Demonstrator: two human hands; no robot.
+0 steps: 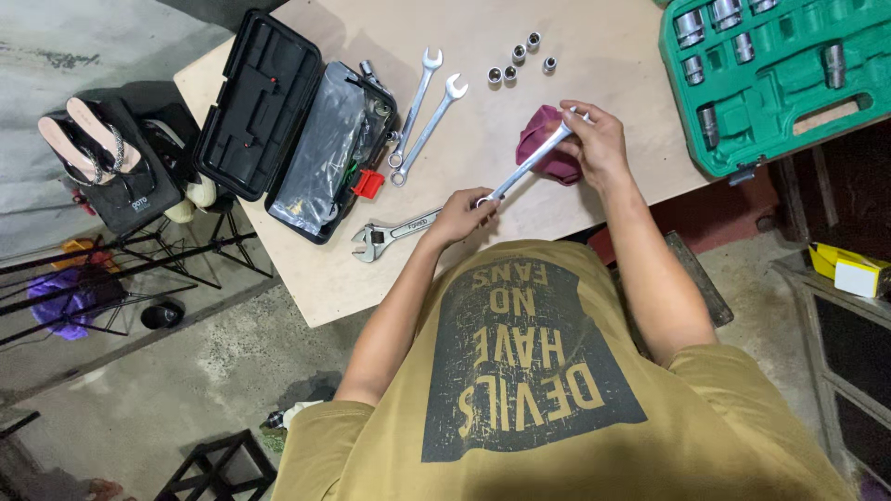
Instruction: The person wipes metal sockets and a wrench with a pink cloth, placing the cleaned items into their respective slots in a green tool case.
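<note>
resting on a pale wooden table (594, 37) over concrete floor (186, 371).

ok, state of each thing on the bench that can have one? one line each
Black plastic toolbox: open, lid flat on the table.
Green plastic socket case: open, several sockets seated, some slots bare.
Steel adjustable wrench: lying flat, jaws partly open.
Two steel combination wrenches: lying side by side, untouched.
Four small loose steel sockets: standing on the table.
Steel combination wrench: held at both ends, left hand, right hand.
Maroon cloth: bunched under right hand.
</note>
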